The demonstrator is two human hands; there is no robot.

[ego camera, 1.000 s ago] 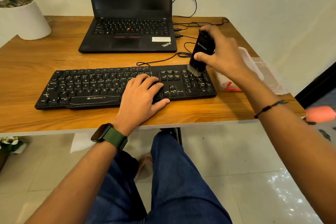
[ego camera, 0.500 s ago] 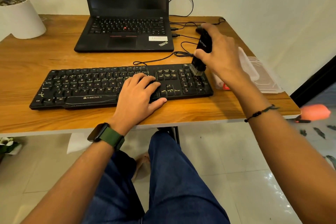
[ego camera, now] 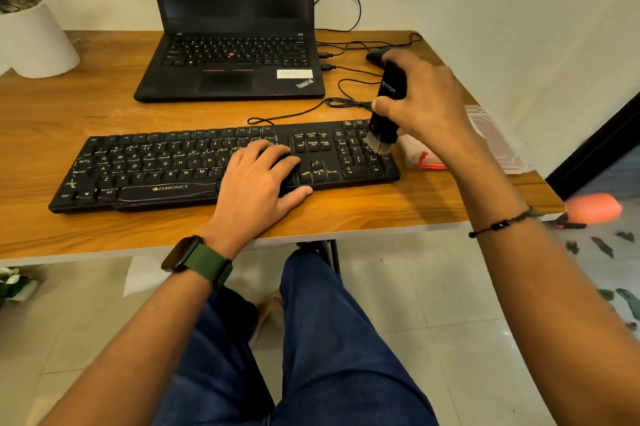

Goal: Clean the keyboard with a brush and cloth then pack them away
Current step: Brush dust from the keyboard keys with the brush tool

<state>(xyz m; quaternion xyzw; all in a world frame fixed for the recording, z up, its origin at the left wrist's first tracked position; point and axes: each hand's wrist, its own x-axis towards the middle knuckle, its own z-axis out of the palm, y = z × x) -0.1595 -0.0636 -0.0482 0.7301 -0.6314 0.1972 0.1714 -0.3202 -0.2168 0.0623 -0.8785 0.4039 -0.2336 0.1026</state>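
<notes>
The left hand (ego camera: 258, 180) is lying flat with its fingers relaxed on the black keyboard (ego camera: 149, 169), which is sitting on the wooden desk (ego camera: 69, 114) in front of the laptop (ego camera: 232, 45). Further right, the right hand (ego camera: 422, 103) is gripping the black brush (ego camera: 386, 107), its bristles touching the number keys. The cloth (ego camera: 415, 154) is lying just beside the keyboard's right end.

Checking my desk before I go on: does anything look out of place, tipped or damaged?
Nothing stands out. The keyboard lies flat under the left hand, and the right hand holds the brush on the number pad.
</notes>
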